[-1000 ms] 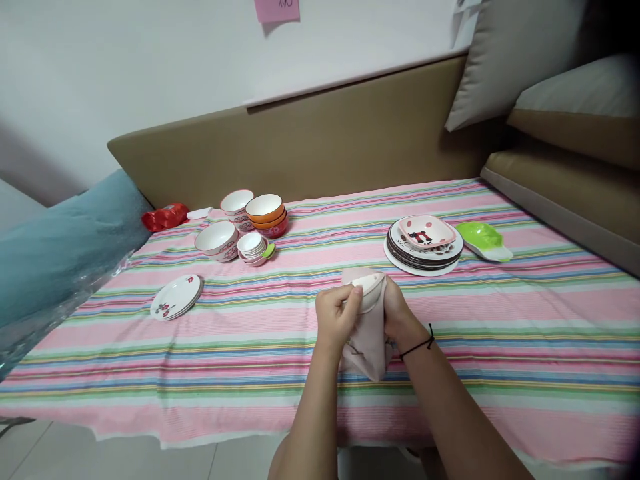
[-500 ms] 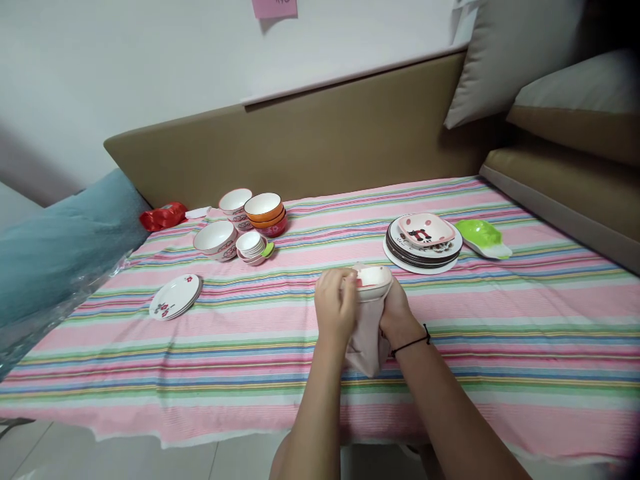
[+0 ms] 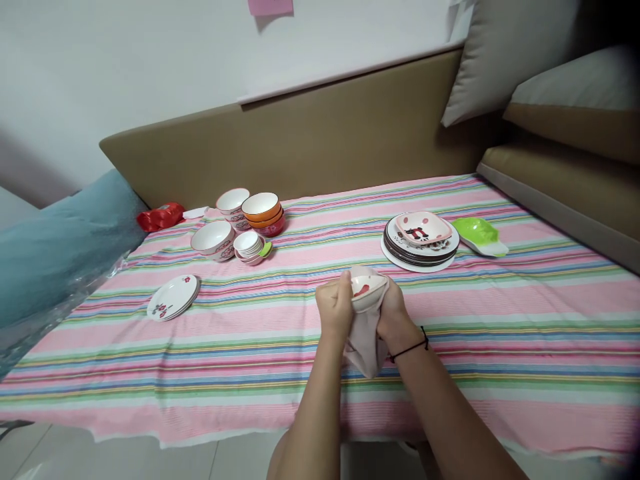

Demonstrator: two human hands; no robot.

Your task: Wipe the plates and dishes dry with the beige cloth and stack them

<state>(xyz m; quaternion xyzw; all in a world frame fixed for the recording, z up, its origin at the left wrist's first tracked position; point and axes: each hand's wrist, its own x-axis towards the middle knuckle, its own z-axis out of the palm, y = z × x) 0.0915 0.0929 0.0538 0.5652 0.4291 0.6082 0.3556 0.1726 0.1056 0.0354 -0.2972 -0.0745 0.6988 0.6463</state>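
Both my hands are raised over the middle of the striped tablecloth [image 3: 500,320]. Between them is a small white dish with a red mark inside [image 3: 367,288], tilted so its hollow faces me. A pale pink cloth [image 3: 365,343] wraps under the dish and hangs down between my wrists. My left hand [image 3: 334,312] is closed on the cloth at the dish's left rim. My right hand [image 3: 395,313], with a black band at the wrist, cups the dish and cloth from the right.
At the back right sit a stack of dark-rimmed plates topped by a square pink dish [image 3: 421,230], and a green dish [image 3: 479,235]. Several bowls [image 3: 245,223] stand back left, with small plates [image 3: 173,297], a red packet [image 3: 161,216] and a teal cushion [image 3: 60,240].
The dish has been turned in my hands, from rim-up to hollow facing me, and the red mark now shows. My left hand slid along its rim with the cloth.
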